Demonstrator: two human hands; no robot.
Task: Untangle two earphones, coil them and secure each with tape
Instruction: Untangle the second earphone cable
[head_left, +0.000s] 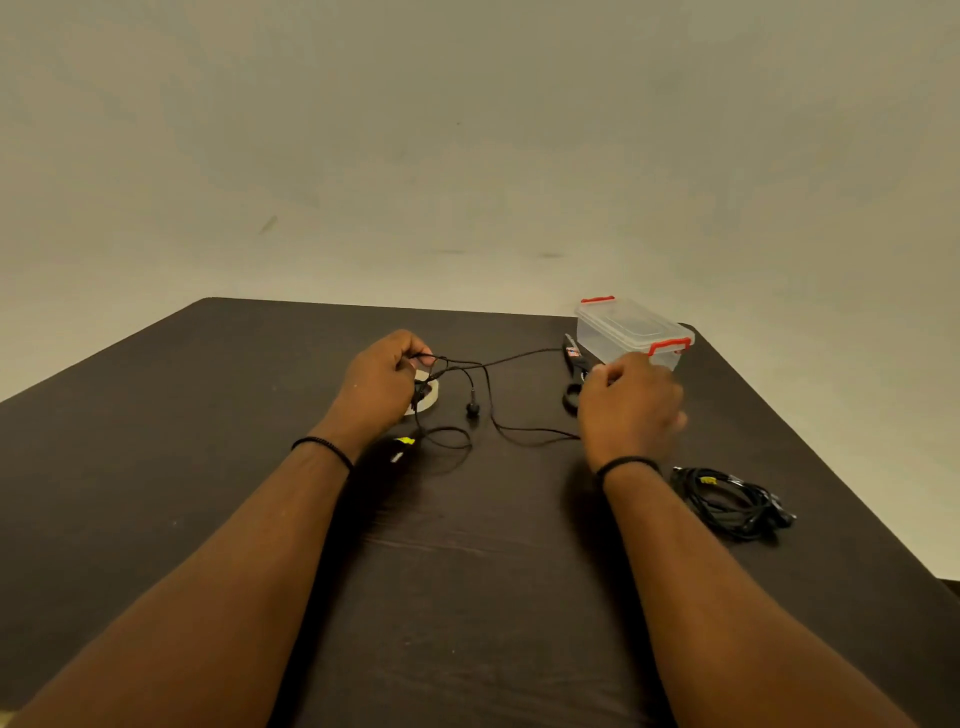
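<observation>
A black earphone cable (498, 410) runs loosely between my hands above the dark table (208, 467). My left hand (384, 384) pinches a bunch of its strands, and one earbud (472, 408) hangs down from there. A yellow-tagged end (402, 442) lies by my left wrist. My right hand (631, 402) is curled, and the cable leads under it; its fingertips are hidden. A second black earphone (732, 501) lies in a coiled bundle at the right. A white tape roll (428, 397) sits partly behind my left hand.
Black-handled scissors (574, 374) lie just left of my right hand. A clear plastic box with red latches (631, 330) stands at the table's far right corner. The table's right edge runs close past the coiled bundle.
</observation>
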